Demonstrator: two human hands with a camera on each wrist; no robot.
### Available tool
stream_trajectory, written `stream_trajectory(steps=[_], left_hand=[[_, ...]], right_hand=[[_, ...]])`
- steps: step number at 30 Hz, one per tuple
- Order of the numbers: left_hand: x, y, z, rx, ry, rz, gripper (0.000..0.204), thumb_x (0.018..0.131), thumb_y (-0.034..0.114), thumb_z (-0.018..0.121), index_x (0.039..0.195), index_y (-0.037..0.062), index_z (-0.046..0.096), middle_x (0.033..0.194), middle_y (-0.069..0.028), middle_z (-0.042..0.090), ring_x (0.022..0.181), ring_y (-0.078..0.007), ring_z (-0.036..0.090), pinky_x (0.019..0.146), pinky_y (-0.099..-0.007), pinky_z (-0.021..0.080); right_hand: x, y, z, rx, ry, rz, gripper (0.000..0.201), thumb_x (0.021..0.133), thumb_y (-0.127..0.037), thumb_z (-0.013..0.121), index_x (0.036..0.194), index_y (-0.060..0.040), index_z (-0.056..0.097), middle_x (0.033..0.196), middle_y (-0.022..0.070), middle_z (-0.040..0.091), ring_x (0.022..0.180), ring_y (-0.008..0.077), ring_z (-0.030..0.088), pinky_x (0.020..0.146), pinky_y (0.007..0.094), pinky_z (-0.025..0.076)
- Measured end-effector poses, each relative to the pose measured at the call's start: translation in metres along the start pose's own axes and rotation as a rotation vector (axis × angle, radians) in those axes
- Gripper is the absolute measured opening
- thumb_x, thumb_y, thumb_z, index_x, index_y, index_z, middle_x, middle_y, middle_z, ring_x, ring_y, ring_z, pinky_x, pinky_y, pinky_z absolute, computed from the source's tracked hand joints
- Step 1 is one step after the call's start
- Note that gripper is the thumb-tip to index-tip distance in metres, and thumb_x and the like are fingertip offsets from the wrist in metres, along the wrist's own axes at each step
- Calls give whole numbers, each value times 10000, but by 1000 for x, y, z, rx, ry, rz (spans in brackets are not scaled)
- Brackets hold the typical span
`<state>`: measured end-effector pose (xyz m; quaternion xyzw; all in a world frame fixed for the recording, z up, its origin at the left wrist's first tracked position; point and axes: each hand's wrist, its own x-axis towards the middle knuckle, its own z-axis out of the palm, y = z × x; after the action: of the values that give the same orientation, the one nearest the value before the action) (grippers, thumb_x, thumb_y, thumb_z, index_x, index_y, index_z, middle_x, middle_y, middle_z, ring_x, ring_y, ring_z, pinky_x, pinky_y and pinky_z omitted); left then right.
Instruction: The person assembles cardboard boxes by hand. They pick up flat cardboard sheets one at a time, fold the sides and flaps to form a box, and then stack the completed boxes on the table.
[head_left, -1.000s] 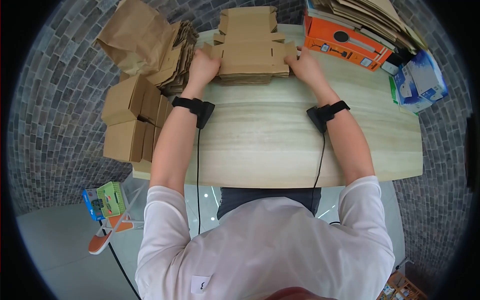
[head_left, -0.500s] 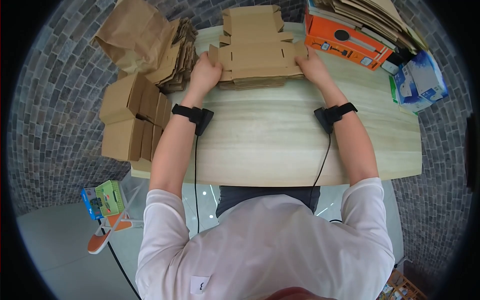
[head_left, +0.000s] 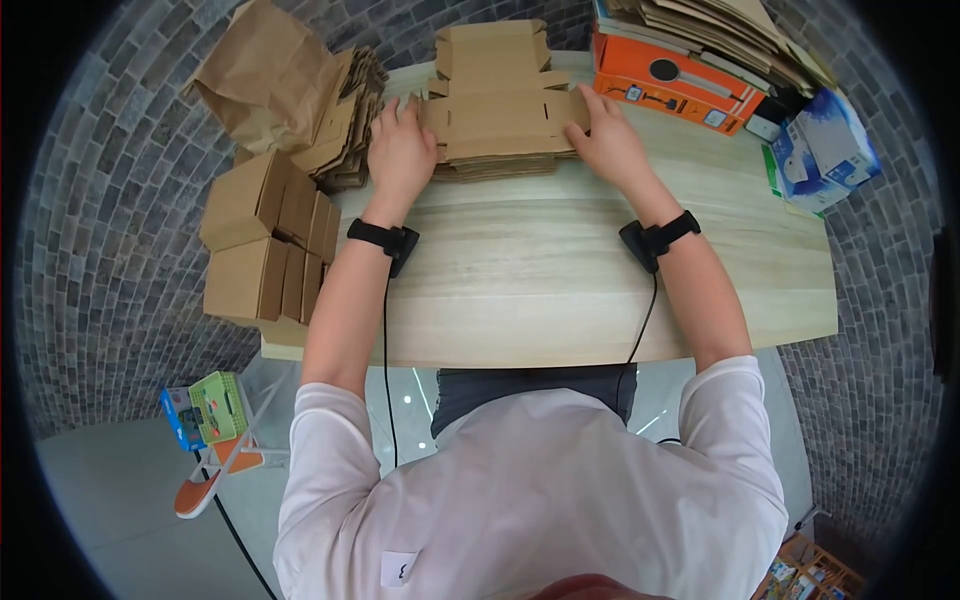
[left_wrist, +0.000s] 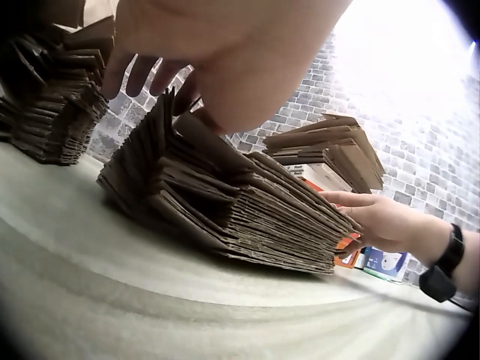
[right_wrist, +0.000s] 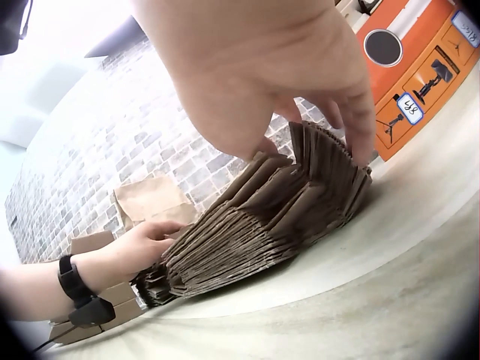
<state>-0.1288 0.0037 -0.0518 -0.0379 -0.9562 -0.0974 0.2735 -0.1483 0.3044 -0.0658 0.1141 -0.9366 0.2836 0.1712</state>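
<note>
A stack of flattened cardboard boxes (head_left: 500, 122) lies at the back middle of the table, its layered edges facing the front in both wrist views. At its left end is my left hand (head_left: 402, 155), fingers spread and fairly straight, thumb beside the cardboard. In the left wrist view these fingers hang over the folded flaps of the stack (left_wrist: 247, 202). My right hand (head_left: 608, 145) grips the right end, thumb at the front corner and fingers farther back. The right wrist view shows those fingers bent round the outer side of the stack (right_wrist: 247, 225).
Folded boxes (head_left: 245, 280) stand along the table's left edge, with a brown paper bag (head_left: 265, 75) and more flattened cardboard (head_left: 345, 130) behind. At the back right are an orange box (head_left: 670, 85) under cardboard sheets and a blue-and-white box (head_left: 825, 155).
The stack first shifted right, then back to the left with both hands beside it. My left hand's fingers have spread and loosened from the stack's left end.
</note>
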Motion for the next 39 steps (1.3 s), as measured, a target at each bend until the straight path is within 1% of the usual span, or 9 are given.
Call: stream_trajectory(steps=[4, 8, 10, 11, 14, 19, 25, 31, 39], left_hand=[[11, -6, -1, 73, -10, 41, 272, 883, 203, 615, 1062, 0, 633, 1297, -162, 581, 1203, -358, 513, 969, -462, 479], [33, 9, -25, 83, 109, 107, 283, 876, 183, 625, 1080, -14, 615, 1174, -195, 635, 1085, -381, 599, 864, -474, 529], [43, 21, -41, -336, -22, -190, 228, 917, 139, 563, 1020, -62, 595, 1024, -250, 663, 817, -362, 687, 711, -417, 574], [44, 30, -50, -869, -60, -352, 201, 942, 75, 492, 1009, -102, 559, 928, -259, 668, 651, -322, 697, 578, -347, 567], [53, 27, -57, -1353, -48, -478, 163, 945, 26, 460, 991, -108, 542, 954, -243, 665, 753, -287, 720, 583, -306, 565], [26, -15, -46, -1855, -5, -586, 118, 946, 1, 526, 1044, -25, 585, 1015, -99, 641, 926, -194, 625, 787, -329, 538], [-131, 11, -108, -1698, 1, -776, 233, 912, -34, 505, 1129, 38, 551, 983, -13, 610, 841, -69, 578, 730, -231, 491], [-212, 23, -115, -1596, -63, -895, 460, 919, -63, 440, 1366, 13, 361, 1158, -146, 612, 854, -191, 671, 629, -308, 567], [-240, 32, -128, -1242, -162, -678, 508, 989, 40, 477, 1464, 53, 297, 1281, -143, 571, 963, -181, 638, 727, -284, 547]], right_hand=[[-4, -4, -5, 55, -11, 34, 632, 897, -289, 633, 1446, -51, 428, 1405, 245, 486, 1238, 404, 540, 1004, 423, 476], [1, 10, 2, 128, 102, 49, 605, 896, -294, 641, 1408, -28, 458, 1370, 240, 505, 1175, 380, 584, 973, 412, 491], [3, 16, 3, 144, 99, 85, 591, 887, -298, 665, 1370, -6, 489, 1330, 229, 522, 1082, 338, 625, 931, 403, 507], [3, 19, 4, 146, 99, 86, 591, 887, -298, 665, 1370, -6, 489, 1330, 229, 522, 1082, 338, 625, 931, 403, 507], [3, 18, 1, 196, 150, 88, 572, 882, -319, 654, 1324, 21, 526, 1308, 241, 528, 1144, 395, 585, 969, 430, 489], [-11, 10, -15, 368, 194, 85, 482, 910, -328, 660, 1239, 21, 607, 1230, 194, 596, 987, 274, 652, 886, 362, 514], [-103, -20, -66, 568, -263, 283, 382, 945, -250, 652, 1243, -13, 617, 1075, 120, 680, 849, 163, 656, 736, 318, 536], [-185, -50, -51, 1090, -524, 526, 438, 996, -198, 577, 1364, 28, 503, 1049, 57, 680, 876, 113, 634, 692, 242, 526], [-214, -57, -49, 1040, -439, 539, 418, 964, -75, 563, 1366, 14, 490, 964, 76, 694, 809, 105, 644, 738, 252, 522]])
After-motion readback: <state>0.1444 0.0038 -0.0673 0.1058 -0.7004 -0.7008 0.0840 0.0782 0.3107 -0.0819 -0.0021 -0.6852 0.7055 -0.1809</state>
